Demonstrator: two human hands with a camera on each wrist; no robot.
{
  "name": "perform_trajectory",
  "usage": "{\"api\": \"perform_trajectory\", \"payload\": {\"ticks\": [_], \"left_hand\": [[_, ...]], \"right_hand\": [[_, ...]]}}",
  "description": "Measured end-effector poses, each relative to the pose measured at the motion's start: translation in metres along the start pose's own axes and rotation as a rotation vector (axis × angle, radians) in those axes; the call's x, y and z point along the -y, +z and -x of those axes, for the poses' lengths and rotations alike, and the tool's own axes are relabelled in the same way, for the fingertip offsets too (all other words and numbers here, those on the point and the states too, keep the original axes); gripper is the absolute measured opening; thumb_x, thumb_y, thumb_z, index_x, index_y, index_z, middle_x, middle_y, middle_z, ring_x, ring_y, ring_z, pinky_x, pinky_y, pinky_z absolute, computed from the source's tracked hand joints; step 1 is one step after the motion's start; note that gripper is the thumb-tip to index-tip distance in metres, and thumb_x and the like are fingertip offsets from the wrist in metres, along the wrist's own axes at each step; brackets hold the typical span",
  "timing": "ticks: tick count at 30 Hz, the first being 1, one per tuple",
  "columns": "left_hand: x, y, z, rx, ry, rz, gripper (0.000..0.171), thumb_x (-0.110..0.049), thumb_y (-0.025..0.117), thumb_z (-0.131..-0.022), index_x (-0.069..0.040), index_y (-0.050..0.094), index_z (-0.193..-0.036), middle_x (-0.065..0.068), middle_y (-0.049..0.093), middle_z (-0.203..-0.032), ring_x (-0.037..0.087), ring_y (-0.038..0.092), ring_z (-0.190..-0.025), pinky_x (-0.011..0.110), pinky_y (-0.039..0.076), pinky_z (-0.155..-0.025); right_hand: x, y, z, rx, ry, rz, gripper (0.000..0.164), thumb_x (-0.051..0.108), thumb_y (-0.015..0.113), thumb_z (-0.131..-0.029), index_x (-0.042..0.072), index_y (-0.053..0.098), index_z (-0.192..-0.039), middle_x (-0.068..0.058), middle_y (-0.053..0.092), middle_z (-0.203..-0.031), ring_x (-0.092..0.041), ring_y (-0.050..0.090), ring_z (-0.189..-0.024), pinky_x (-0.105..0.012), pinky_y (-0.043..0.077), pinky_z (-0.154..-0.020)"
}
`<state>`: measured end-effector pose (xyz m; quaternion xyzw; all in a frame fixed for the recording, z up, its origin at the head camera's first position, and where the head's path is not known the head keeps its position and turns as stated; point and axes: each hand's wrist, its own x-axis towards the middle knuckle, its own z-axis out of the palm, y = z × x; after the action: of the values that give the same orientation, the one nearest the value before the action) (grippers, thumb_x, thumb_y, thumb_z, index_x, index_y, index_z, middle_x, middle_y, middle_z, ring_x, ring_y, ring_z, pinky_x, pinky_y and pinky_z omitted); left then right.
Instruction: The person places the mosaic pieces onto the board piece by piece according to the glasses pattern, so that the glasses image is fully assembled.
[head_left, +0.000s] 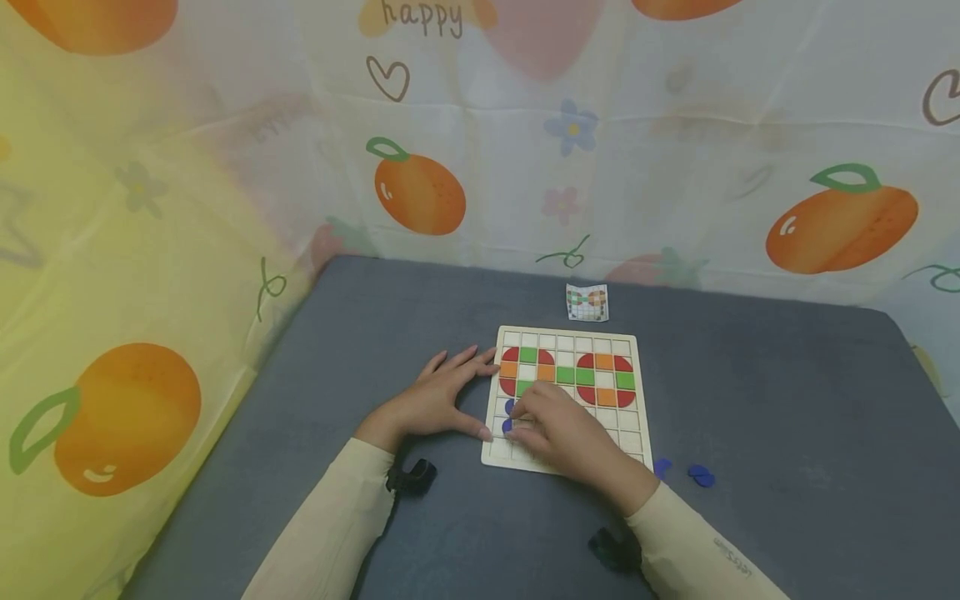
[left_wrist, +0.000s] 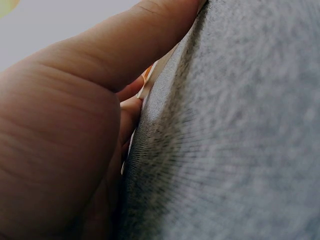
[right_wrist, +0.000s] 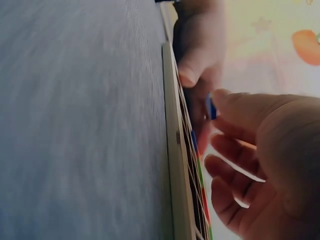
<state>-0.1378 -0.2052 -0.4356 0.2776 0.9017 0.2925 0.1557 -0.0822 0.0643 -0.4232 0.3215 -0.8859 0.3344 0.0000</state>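
Note:
A square wooden grid board lies on the table, with red, green and orange pieces forming two rounded rings joined by green squares. My left hand has its fingers spread, with thumb and fingertips touching the board's left edge. Over the lower left of the grid is my right hand. Between thumb and index finger it pinches a small blue piece, seen edge-on above the board in the right wrist view. Another blue piece is in the left column, below the red corner. The right hand covers part of the grid.
A small pattern card lies behind the board. Loose blue pieces sit on the grey tabletop right of the board, and one more blue piece is beside its lower right corner. A fruit-printed curtain hangs behind.

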Motion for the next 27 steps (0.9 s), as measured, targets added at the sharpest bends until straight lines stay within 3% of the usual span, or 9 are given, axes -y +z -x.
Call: {"api": "perform_trajectory", "payload": {"ticks": [9,18,27], "left_hand": [[0.000,0.000,-0.001,0.008,-0.003,-0.008,0.106,-0.063,0.094,-0.079,-0.027,0.047,-0.167,-0.012,0.021,-0.178,0.015,0.007,-0.165,0.054,-0.005,-0.128],[0.001,0.000,-0.001,0.011,-0.011,-0.018,0.106,-0.063,0.094,-0.079,-0.028,0.047,-0.167,-0.015,0.020,-0.178,0.013,0.006,-0.164,0.052,-0.006,-0.128],[0.000,0.000,-0.001,0.005,0.002,-0.015,0.106,-0.063,0.094,-0.079,-0.028,0.046,-0.167,-0.012,0.020,-0.179,0.016,0.007,-0.165,0.054,-0.005,-0.128]], "right_hand": [[-0.003,0.010,-0.005,0.019,0.027,0.081,0.018,0.023,0.086,-0.098,0.012,0.077,-0.110,0.001,0.061,-0.105,-0.019,0.060,-0.098,-0.041,0.056,-0.090],[-0.004,0.012,-0.005,0.035,0.068,0.073,0.022,0.025,0.087,-0.097,0.012,0.077,-0.112,0.000,0.061,-0.107,-0.021,0.060,-0.101,-0.043,0.055,-0.093],[-0.006,0.012,-0.002,0.040,0.009,0.053,0.024,0.024,0.087,-0.096,0.017,0.080,-0.117,0.003,0.059,-0.109,-0.016,0.058,-0.099,-0.039,0.055,-0.089]]}}
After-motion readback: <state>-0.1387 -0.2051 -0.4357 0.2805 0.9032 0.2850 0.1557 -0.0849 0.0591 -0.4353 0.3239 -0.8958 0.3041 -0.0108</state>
